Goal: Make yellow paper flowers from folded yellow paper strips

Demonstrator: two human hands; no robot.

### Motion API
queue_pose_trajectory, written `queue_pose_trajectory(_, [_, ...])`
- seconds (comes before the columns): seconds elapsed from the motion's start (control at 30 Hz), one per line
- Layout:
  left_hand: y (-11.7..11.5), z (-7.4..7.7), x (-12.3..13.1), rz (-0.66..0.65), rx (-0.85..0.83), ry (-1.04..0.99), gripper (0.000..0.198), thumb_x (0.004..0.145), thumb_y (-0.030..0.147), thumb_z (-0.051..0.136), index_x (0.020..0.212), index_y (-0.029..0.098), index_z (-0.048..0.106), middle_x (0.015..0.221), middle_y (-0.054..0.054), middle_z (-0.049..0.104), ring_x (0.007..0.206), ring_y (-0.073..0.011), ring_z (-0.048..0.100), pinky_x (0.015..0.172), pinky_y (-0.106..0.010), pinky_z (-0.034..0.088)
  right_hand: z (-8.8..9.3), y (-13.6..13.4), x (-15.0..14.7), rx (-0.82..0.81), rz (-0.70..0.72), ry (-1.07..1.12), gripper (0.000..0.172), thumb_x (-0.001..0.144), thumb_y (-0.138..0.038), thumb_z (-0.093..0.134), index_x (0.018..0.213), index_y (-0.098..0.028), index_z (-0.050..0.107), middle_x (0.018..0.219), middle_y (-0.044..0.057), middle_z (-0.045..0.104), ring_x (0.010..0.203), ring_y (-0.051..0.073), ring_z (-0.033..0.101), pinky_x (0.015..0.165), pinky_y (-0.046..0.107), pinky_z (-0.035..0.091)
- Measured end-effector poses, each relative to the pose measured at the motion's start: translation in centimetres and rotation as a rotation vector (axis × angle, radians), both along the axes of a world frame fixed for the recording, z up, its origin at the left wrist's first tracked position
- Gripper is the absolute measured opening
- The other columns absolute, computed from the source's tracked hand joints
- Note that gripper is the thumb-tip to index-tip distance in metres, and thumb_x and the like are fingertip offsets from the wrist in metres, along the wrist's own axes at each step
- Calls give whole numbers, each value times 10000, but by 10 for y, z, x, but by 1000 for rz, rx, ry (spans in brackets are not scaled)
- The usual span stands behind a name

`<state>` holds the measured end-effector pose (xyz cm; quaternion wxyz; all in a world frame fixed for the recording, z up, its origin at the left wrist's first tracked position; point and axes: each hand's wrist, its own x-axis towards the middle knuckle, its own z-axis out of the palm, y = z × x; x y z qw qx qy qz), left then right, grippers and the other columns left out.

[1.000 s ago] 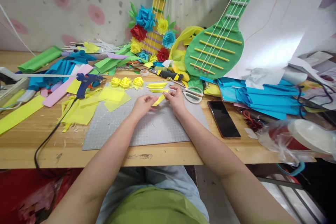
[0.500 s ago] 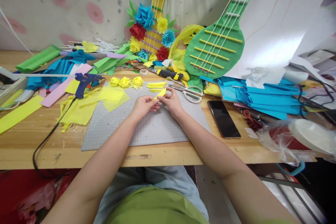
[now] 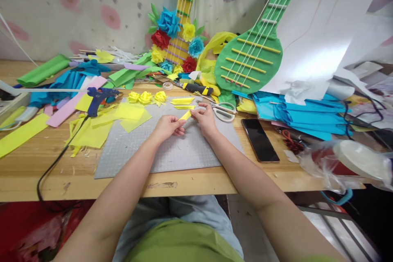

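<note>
Both hands meet over the grey cutting mat [image 3: 172, 151] and pinch one small folded yellow paper strip [image 3: 185, 115]. My left hand [image 3: 167, 126] grips its near end with closed fingers. My right hand [image 3: 205, 118] pinches the far end. Just beyond the strip lie more folded yellow strips [image 3: 182, 100] and three small yellow paper flowers [image 3: 146, 97]. White-handled scissors [image 3: 222, 110] lie right beside my right hand.
A blue glue gun [image 3: 97, 97] with a black cord rests left of the mat among yellow paper sheets [image 3: 129, 111]. A black phone [image 3: 259, 140] lies to the right. Behind stand a green paper guitar [image 3: 250, 61], a flower-covered yellow guitar [image 3: 179, 37], blue paper stacks [image 3: 301, 110] and a plastic bag [image 3: 344, 163].
The hands have stayed together over the mat, working the yellow strip; it now shows shorter between the fingers. The view has shifted slightly.
</note>
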<state>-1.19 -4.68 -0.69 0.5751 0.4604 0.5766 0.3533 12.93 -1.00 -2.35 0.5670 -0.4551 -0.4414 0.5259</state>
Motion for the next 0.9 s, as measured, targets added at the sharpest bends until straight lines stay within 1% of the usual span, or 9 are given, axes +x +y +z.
queue_pose_trajectory(0.13, [0,-2,-4,41,39,90,324,683,387,663,566,147,480,429,13,568,331,-96,518,355,-192,414,-1,2,2,-26,-42,-9,476,555,-326,695,876,-218,361,515,-109,547,499,93,532,547,230,405])
queue_pose_trajectory(0.3, [-5,-1,-10,51,54,23,350,651,439,671,571,138,514,455,1,588,372,-97,546,403,-201,461,-3,10,13,-86,-162,0,438,569,-307,670,857,-218,353,506,-115,526,499,96,543,523,218,394])
queue_pose_trajectory(0.4, [-5,-1,-10,97,103,28,377,647,475,659,571,135,517,445,10,569,365,-83,528,412,-200,464,-3,10,16,-95,-160,-2,425,573,-288,663,855,-218,353,498,-116,523,501,98,546,517,214,389])
queue_pose_trajectory(0.5, [-3,-1,-6,163,134,21,378,659,503,635,645,141,527,518,5,605,427,-98,571,416,-199,461,-4,8,12,-96,-119,-16,419,581,-296,658,861,-220,355,492,-118,519,493,103,544,514,219,387])
queue_pose_trajectory(0.57, [-1,-2,-5,141,129,5,370,662,499,634,721,147,537,614,-15,649,504,-121,616,424,-201,460,-4,6,7,-86,-93,-38,411,591,-309,653,866,-223,360,487,-117,517,486,106,537,516,225,385])
queue_pose_trajectory(0.63, [-1,-2,-5,84,106,3,349,662,468,646,742,144,541,643,-26,661,533,-127,630,440,-201,459,-5,4,3,-78,-78,-76,406,598,-319,652,872,-226,366,494,-114,526,494,112,540,527,232,388])
queue_pose_trajectory(0.7, [-2,-3,-5,47,77,20,316,665,427,655,706,139,532,590,-17,642,492,-115,612,455,-202,458,-6,3,1,-77,-71,-112,407,603,-328,650,879,-231,367,508,-111,536,509,120,549,538,240,392])
queue_pose_trajectory(0.77, [-4,-2,-6,37,60,48,293,673,404,650,678,146,513,530,4,613,443,-103,583,460,-208,456,-6,2,1,-74,-63,-132,408,608,-333,645,888,-236,365,517,-111,539,519,127,557,544,246,395])
queue_pose_trajectory(0.9, [-4,1,-7,25,53,180,333,677,454,623,611,175,454,443,37,548,361,-96,513,406,-209,402,-8,4,6,-62,-72,-136,399,621,-331,635,900,-237,365,522,-111,535,523,130,559,552,247,393])
